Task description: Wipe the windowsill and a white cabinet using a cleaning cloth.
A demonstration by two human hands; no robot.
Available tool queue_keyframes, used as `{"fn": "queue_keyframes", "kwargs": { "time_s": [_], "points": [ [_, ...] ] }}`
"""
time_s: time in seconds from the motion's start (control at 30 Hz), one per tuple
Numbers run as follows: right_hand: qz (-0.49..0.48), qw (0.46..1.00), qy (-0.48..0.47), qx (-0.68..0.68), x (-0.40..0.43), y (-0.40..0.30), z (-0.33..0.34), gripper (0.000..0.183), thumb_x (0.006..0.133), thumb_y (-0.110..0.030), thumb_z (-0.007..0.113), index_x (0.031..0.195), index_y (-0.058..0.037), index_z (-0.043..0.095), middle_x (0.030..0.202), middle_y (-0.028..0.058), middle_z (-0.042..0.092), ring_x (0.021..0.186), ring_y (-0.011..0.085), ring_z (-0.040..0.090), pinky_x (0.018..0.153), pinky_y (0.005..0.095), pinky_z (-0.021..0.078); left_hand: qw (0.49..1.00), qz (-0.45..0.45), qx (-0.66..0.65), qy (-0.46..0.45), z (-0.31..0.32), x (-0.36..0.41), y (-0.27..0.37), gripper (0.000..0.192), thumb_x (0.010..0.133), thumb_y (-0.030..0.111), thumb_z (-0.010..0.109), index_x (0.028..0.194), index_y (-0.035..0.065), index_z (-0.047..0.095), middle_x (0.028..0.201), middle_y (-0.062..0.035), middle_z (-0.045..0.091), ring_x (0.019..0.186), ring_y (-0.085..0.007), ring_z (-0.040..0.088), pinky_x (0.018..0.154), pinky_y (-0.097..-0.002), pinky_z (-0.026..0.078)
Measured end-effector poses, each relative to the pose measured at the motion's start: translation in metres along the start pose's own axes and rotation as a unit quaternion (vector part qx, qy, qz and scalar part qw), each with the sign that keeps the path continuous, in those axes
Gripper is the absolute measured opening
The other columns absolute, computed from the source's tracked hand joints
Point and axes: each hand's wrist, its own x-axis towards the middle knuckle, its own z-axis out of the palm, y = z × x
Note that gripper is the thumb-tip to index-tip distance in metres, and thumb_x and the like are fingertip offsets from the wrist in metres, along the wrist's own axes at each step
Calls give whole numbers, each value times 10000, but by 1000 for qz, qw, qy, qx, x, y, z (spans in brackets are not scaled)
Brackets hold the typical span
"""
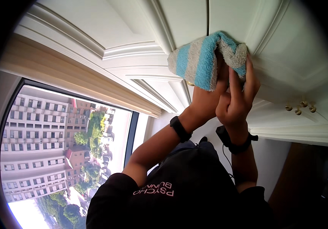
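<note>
A blue-and-beige striped terry cloth (199,63) is bunched up against white panelled cabinet doors (135,28), over the dark gap between two of them. My left hand (209,96) reaches up beneath the cloth, which covers its fingers and hangs over its back. At the cloth's right end, my right hand (237,103) pinches a folded part between fingers and thumb. Both hands are close together, nearly touching at the heel. Just left of my left hand, a brass knob (190,83) peeks out below the cloth's edge.
Several brass knobs (298,107) stick out from the doors on the right. A dark-framed window (134,128) on the left looks onto buildings and trees. Black bands circle both wrists, and a thin cable (227,159) hangs by my right forearm.
</note>
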Motion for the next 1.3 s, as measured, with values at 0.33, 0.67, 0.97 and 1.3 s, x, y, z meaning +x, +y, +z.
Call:
{"fn": "queue_keyframes", "kwargs": {
  "time_s": [0.33,0.67,0.97,1.3],
  "points": [
    [-31,994,104,13,64,-9,-1,628,794,16,449,1407,50,581,1573,285,372,1279,338,449,1088,410,351,999,21,22,28,-51,54,7,687,1004,275,537,1536,-107,327,1631,-349,185,1534,-489,153,1247,-569,102],
    [49,998,28,25,-55,6,15,515,855,-19,465,1340,92,598,1553,301,389,1312,365,447,1079,440,362,998,8,-47,32,21,-35,-1,547,899,222,670,1386,-4,566,1442,-235,506,1321,-443,498,1076,-560,419],
    [133,990,25,-38,-76,19,-12,503,917,-25,464,1399,101,535,1546,298,369,1331,401,423,1086,459,401,988,31,-145,-46,43,-44,20,595,910,211,649,1443,2,488,1373,-225,542,1266,-422,533,1030,-515,461],
    [133,990,26,-25,-87,39,-12,501,931,-15,484,1418,93,523,1543,296,340,1357,409,377,1140,468,329,976,-4,-211,-53,60,-32,23,467,936,225,651,1356,48,550,1265,-168,597,1146,-368,595,943,-462,493]
  ]
}}
